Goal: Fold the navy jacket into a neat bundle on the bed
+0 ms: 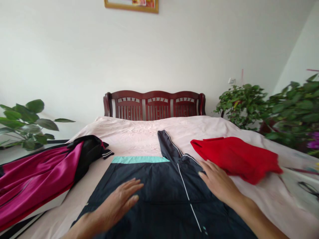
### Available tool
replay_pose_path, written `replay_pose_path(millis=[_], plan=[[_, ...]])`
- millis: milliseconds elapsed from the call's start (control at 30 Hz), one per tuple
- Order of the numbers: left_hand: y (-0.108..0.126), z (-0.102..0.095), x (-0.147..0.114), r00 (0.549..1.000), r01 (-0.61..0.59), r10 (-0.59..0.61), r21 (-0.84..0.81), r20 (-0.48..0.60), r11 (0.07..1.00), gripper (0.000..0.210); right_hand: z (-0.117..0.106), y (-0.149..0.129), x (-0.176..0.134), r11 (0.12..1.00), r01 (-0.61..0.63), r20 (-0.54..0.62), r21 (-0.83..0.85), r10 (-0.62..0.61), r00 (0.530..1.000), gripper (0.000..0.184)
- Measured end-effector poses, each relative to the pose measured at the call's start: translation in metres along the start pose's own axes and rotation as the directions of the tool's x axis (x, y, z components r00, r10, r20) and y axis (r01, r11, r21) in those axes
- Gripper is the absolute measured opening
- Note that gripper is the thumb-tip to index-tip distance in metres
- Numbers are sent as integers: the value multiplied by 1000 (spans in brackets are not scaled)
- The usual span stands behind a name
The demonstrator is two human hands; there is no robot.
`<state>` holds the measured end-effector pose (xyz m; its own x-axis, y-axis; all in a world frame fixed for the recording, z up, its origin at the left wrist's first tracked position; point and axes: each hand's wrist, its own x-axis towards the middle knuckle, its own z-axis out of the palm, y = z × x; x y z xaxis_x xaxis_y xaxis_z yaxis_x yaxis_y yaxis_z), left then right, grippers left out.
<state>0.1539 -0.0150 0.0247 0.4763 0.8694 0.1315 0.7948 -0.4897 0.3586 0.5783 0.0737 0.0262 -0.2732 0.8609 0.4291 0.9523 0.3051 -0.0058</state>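
Observation:
A dark navy jacket with white piping and a turquoise band along its far edge lies spread on the bed. One sleeve, edged in white, points away toward the headboard on the right. My left hand is over the left part of the jacket, fingers stretched out and nothing in them. Near the jacket's right edge, my right hand has its fingers extended and apart by the piped sleeve. Whether its fingertips touch the cloth I cannot tell.
A magenta and black jacket lies at the left, and a red folded garment at the right. The pale pink bedsheet runs to a dark wooden headboard. Leafy plants stand on both sides; dark-rimmed glasses lie far right.

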Motion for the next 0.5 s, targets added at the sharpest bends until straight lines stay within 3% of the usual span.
replay_pose_path(millis=[67,133,267,367,500], plan=[[-28,-5,27,995,84,-80,77,-53,993,51,8,-29,38,993,117,16,-5,-117,993,54],[-61,0,45,982,180,-168,160,-89,970,54,28,-40,61,984,180,71,-19,-178,981,57],[-113,19,47,918,395,-380,295,-110,870,57,80,-14,65,995,85,270,-61,-65,961,65],[-130,28,37,875,483,-462,323,-146,814,59,105,12,55,998,-12,323,-53,29,946,68],[-135,33,33,857,514,-487,345,-167,786,59,101,19,55,999,-47,377,-8,47,925,64]])
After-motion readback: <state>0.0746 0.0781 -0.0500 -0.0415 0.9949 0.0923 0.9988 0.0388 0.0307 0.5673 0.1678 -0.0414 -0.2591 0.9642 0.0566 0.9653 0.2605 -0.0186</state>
